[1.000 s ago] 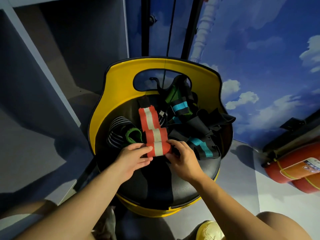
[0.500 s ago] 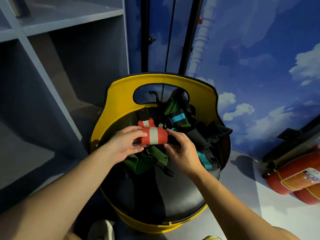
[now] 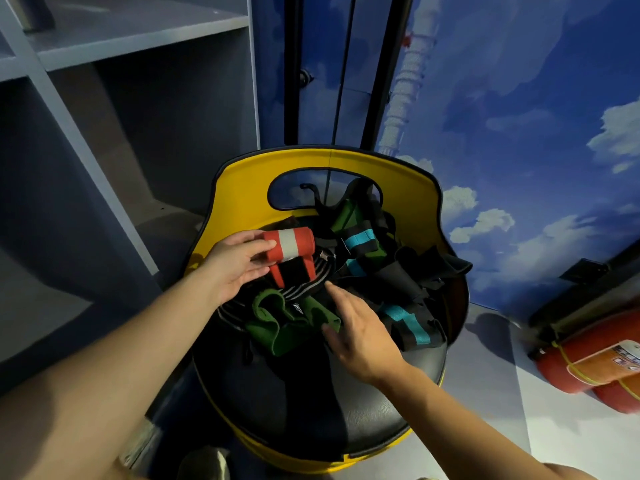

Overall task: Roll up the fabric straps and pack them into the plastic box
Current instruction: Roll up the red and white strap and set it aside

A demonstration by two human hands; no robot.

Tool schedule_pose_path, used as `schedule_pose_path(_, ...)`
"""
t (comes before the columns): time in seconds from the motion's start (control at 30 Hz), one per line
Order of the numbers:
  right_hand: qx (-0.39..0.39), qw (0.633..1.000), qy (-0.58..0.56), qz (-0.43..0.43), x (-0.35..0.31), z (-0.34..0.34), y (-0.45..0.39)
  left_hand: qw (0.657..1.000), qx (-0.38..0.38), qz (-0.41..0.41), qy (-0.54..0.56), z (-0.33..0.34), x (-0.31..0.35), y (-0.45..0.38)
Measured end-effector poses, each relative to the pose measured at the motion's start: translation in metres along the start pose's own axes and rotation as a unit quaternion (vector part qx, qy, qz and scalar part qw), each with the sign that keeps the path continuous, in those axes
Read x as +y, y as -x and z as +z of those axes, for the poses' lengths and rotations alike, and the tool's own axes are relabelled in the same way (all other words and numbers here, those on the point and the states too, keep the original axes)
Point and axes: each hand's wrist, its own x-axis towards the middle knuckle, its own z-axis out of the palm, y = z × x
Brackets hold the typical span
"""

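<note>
My left hand (image 3: 232, 268) grips a rolled red strap with a white band (image 3: 289, 244), lifted above the pile; its black end flap hangs below the roll. My right hand (image 3: 358, 332) hovers with fingers spread over a green strap (image 3: 277, 318) lying loose on the black seat. A black and white striped strap (image 3: 304, 289) lies under the roll. Several black straps with cyan bands (image 3: 360, 239) are heaped at the back and right of the seat. No plastic box is in view.
The straps lie on a yellow chair (image 3: 325, 161) with a black cushion (image 3: 311, 400). A grey shelf unit (image 3: 114, 43) stands at left. Red cylinders (image 3: 595, 355) lie on the floor at right, against a sky-painted wall.
The red strap went from half unrolled on the seat to a full roll, lifted up and left in my left hand. My right hand let go of it and moved down over the green strap.
</note>
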Motion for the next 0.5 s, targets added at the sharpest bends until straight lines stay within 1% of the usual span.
schedule_pose_path(0.07, -0.007, 1.0, 0.008, -0.018, 0.002, 0.008, -0.002, 1.0, 0.006, 0.0, -0.005, -0.005, -0.002, -0.002)
schedule_pose_path(0.17, -0.032, 0.999, 0.036, -0.022, 0.001, 0.018, -0.006, 0.999, 0.023, -0.001, -0.026, -0.012, -0.006, -0.005)
schedule_pose_path(0.3, -0.096, 0.991, 0.078, -0.04, -0.016, 0.03, -0.018, 0.999, 0.034, 0.007, -0.035, -0.018, -0.007, -0.007)
schedule_pose_path(0.5, -0.188, 0.976, 0.101, -0.052, -0.054, 0.059, -0.047, 0.999, 0.018, 0.022, -0.018, -0.022, -0.002, -0.01)
